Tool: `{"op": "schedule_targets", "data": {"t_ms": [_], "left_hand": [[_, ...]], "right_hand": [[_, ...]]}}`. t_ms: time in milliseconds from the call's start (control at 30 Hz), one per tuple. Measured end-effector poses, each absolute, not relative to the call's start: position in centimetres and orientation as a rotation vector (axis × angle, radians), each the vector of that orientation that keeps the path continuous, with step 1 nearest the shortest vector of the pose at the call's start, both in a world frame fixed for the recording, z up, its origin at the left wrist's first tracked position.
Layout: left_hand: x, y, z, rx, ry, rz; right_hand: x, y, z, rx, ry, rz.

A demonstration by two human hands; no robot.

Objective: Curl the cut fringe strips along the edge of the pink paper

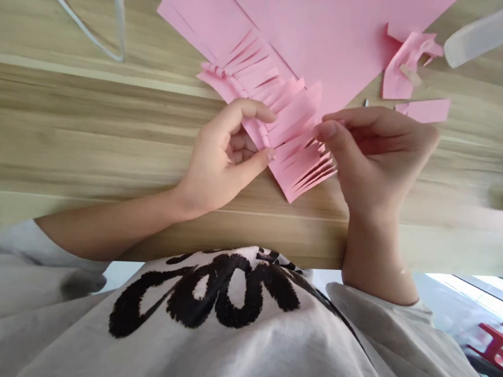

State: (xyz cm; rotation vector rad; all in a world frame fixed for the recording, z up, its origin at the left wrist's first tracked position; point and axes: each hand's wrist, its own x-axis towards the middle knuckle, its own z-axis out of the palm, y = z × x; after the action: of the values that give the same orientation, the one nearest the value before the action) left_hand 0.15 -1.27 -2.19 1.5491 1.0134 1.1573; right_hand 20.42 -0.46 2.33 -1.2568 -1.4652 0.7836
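Note:
A pink paper strip with one side cut into a fringe (pixel 303 174) lies slantwise over the wooden table, between my hands. Along its uncut edge, my left hand (pixel 225 157) grips it, with thumb and forefinger bent over the paper and the other fingers curled behind. My right hand (pixel 376 150) pinches the end of a fringe piece between thumb and forefinger. Some fringe strips stand curled up near the middle. A small roll (pixel 218 71) shows at the upper left end of the paper. Where the right fingertips meet the fringe, details are partly hidden.
Large pink sheets (pixel 348 33) lie beyond my hands. Crumpled pink scraps (pixel 399 72) and a pink offcut (pixel 431 110) are on the right, near a translucent white bar (pixel 488 37). A white cable (pixel 117 13) loops at upper left. The table edge (pixel 316 261) runs before my shirt.

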Motion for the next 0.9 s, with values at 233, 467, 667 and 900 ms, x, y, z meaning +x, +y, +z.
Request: {"op": "schedule_targets", "data": {"t_ms": [233,467,667,900], "left_hand": [[0.21,-1.33,-2.14,1.56,1.045,1.147],[0.14,-1.41,-1.95,1.56,1.061,1.12],[0.25,-1.44,-2.02,1.545,1.076,1.127],[0.33,-1.5,-2.05,1.549,1.137,1.105]], "right_hand": [[20.56,-0.35,2.24,-1.318,-1.51,0.822],[20.7,-0.38,2.1,-1.375,-1.516,0.867],[20.52,-0.25,1.78,-1.361,-1.5,0.825],[20.41,-0.33,2.45,-1.374,-1.454,0.795]]}}
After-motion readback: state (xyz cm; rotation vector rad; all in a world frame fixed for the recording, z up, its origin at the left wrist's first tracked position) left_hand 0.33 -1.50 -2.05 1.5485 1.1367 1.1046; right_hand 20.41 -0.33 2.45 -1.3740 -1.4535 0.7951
